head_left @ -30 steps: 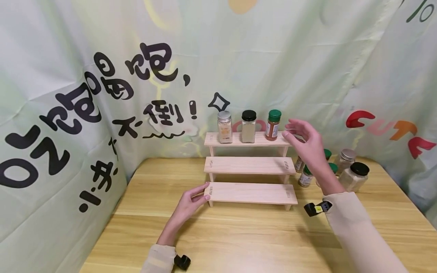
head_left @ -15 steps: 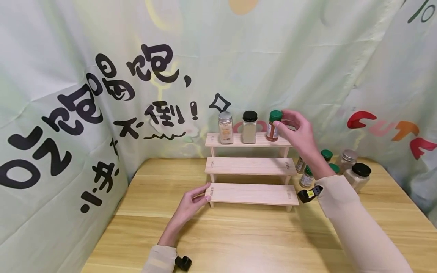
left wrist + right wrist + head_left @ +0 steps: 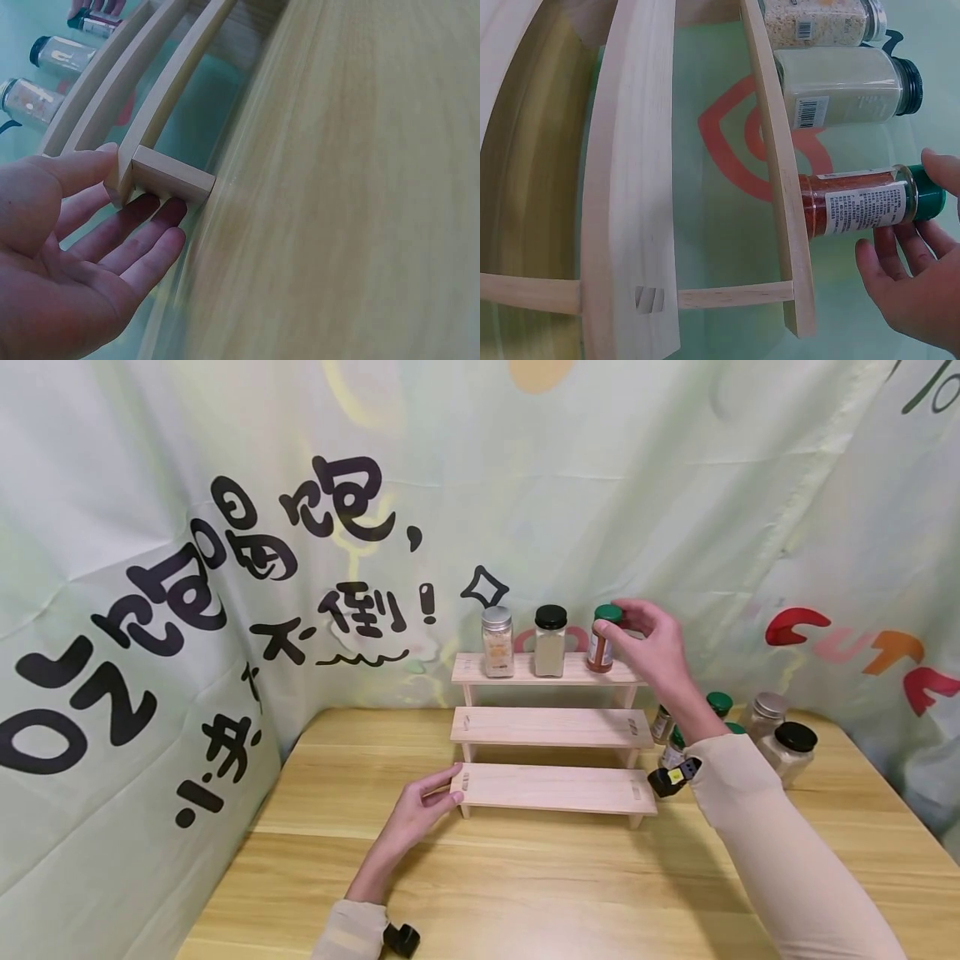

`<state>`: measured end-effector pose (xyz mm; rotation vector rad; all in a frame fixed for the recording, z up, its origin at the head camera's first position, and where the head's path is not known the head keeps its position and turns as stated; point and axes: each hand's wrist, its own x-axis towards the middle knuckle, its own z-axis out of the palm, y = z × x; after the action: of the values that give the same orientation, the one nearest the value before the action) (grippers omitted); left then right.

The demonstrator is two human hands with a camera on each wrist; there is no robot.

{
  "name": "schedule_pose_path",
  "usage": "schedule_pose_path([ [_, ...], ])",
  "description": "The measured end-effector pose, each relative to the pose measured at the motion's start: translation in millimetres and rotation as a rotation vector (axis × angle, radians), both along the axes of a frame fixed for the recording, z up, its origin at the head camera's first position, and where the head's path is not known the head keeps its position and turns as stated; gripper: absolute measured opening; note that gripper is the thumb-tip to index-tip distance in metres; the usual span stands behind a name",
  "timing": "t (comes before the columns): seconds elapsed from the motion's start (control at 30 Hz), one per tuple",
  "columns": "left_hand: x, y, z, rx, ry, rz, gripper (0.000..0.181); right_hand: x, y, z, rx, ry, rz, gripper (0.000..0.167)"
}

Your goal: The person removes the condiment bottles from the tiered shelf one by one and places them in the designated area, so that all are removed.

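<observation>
Red jar [image 3: 599,652], where is it exactly?

It is on the top shelf of the rack [image 3: 551,725], near the right end, a little right of the centre of the head view. It stands about upright.

And what does the right hand [image 3: 655,647] do?

It is clamped on this jar. In the right wrist view, the thumb is at one side of the green cap [image 3: 931,195], and the fingers are curled at the other side.

Which things are beside it?

On the same shelf, to the left, stands the black-cap jar [image 3: 551,647], and after it the silver-cap jar [image 3: 498,647]. All three are apart from each other.

Please tell me also about the left hand [image 3: 420,806].

It holds the left end of the lowest shelf, lower centre of the head view. The left wrist view shows the thumb on the board, with the fingers near the short leg [image 3: 174,174].

What is at the right of the frame?

More jars [image 3: 786,758], standing on the table [image 3: 525,893]. Some are partly hidden by the right arm, so I cannot count them surely. Behind all hangs a pale curtain [image 3: 637,485] with printed letters.
</observation>
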<state>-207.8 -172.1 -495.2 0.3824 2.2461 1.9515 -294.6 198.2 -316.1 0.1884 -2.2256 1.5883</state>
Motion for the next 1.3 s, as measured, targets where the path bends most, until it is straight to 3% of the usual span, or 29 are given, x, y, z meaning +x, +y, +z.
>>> schedule_pose_path([
  [0.47, 0.6, 2.7, -0.8, -0.001, 0.021, -0.001, 0.050, 3.6, 1.4, 3.5, -0.002, 0.030, -0.027, 0.050],
  [0.87, -1.4, 1.0, -3.2, -0.009, 0.018, 0.012, 0.049, 21.7, 4.1, 9.8, -0.013, 0.062, 0.022, 0.048],
  [1.3, -0.4, 0.4, -0.6, 0.000, 0.010, 0.003, 0.050, 48.3, 9.1, 7.3, -0.023, 0.086, 0.066, 0.044],
])
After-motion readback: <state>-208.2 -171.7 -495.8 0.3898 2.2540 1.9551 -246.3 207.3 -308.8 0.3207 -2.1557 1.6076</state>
